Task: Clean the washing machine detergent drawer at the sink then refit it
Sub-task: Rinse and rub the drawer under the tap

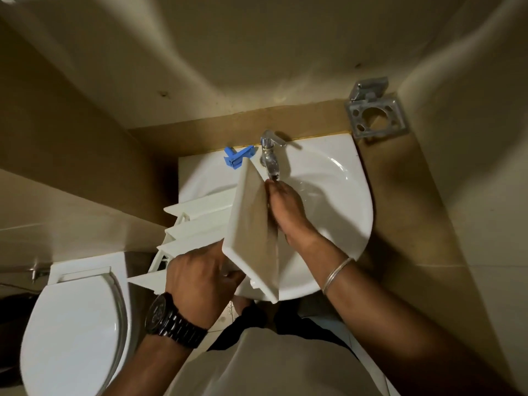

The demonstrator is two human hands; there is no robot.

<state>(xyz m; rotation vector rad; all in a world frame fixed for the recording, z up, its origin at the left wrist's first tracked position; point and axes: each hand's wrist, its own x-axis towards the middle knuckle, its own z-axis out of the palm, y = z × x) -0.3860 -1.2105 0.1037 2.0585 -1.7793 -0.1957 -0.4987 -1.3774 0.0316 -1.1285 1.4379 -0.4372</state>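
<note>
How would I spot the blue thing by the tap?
Start at the white sink against the back wall. On its flat rear rim, just left of the metal tap, lies a small blue plastic piece. It is the only bright blue thing there, partly hidden behind the white drawer.

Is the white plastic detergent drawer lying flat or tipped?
Tipped: the white plastic detergent drawer stands on edge over the white sink, gripped by the left hand.
</note>
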